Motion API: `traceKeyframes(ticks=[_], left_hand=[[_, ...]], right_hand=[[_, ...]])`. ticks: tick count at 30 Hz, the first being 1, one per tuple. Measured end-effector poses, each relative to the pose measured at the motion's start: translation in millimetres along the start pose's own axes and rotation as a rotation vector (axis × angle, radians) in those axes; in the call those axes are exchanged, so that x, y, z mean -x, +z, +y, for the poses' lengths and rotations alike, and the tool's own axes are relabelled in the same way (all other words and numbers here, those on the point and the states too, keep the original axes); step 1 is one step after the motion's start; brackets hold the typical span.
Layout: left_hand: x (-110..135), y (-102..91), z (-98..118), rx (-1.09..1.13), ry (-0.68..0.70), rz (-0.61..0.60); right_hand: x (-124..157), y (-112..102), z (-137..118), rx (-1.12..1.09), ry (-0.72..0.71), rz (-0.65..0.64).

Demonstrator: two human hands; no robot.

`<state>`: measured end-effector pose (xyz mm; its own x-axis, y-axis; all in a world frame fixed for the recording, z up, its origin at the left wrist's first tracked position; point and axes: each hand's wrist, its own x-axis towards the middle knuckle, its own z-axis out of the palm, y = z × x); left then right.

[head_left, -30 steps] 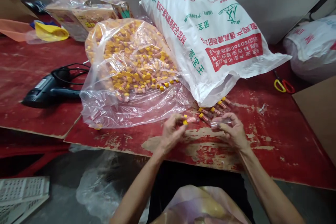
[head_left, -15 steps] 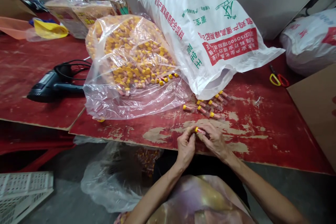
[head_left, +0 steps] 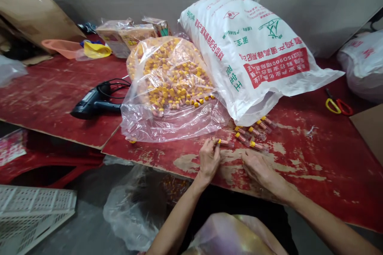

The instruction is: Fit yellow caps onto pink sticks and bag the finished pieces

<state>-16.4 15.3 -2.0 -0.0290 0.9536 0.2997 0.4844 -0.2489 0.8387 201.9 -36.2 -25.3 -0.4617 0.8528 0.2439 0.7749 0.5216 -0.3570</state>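
Left hand [head_left: 209,159]: thumb and fingertips [head_left: 214,142] pinch a small tube [head_left: 225,142] near its yellow cap, with the hand resting just above the board's front edge.

Right hand [head_left: 259,171]: lying palm-down on the board, fingers loosely curled, with nothing visible in its grip.

Between the hands: apart, not touching, with a patch of worn board in the gap.

Tube in hand: clear, with pinkish-red contents and a yellow cap at one end; it lies roughly level, just in front of the loose tubes.

Loose tubes [head_left: 251,134]: a small scattered group of the same kind on the red board [head_left: 314,167], up against the lower edge of the white woven sack [head_left: 248,55] and just beyond the right hand.

Clear plastic bag [head_left: 176,125]: slumped beside the sack, packed with many more yellow-capped tubes, a few at its open mouth.

Board surface: red paint, heavily chipped, pale wood showing through.

Left of the bag: a black hot-air blower [head_left: 95,103] with its cord coiled on top.

Right of the sack: scissors [head_left: 338,106] with yellow and red handles, near a white plastic sack [head_left: 363,65].

Far end: brown-printed packets in plastic [head_left: 127,34], a yellow bag [head_left: 95,50] and an orange scoop [head_left: 61,47].

Floor: a crumpled plastic bag [head_left: 131,211] and a white slatted crate [head_left: 36,203] — both below the board's edge.
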Motion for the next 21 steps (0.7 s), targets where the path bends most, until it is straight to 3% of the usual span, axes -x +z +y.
traceKeyframes(ticks=[3, 6, 9, 14, 17, 21], left_hand=[[-17.0, -2.8, -13.8, -0.073, 0.055, 0.080], [-46.7, -7.0, -28.2, -0.210, 0.057, 0.120], [-96.2, -8.8, -38.4, -0.450, 0.001, 0.078], [-183.5, 4.3, -52.6, -0.810, -0.036, -0.007], [-207.2, 8.6, -65.5, -0.859, -0.011, -0.061], [-206.5, 2.8, -79.1, -0.852, 0.012, -0.063]], right_hand=[[-4.8, 0.6, 6.4, -0.037, 0.003, 0.034], [-5.1, 6.9, 6.1, 0.018, 0.065, 0.206], [-3.8, 10.9, -2.1, 0.149, 0.095, 0.329], [-10.8, 1.0, -0.7, 0.222, 0.087, 0.363], [-28.1, -12.9, 27.1, 0.249, 0.116, 0.412], [-86.3, -34.3, 90.3, 0.319, 0.381, 0.337]])
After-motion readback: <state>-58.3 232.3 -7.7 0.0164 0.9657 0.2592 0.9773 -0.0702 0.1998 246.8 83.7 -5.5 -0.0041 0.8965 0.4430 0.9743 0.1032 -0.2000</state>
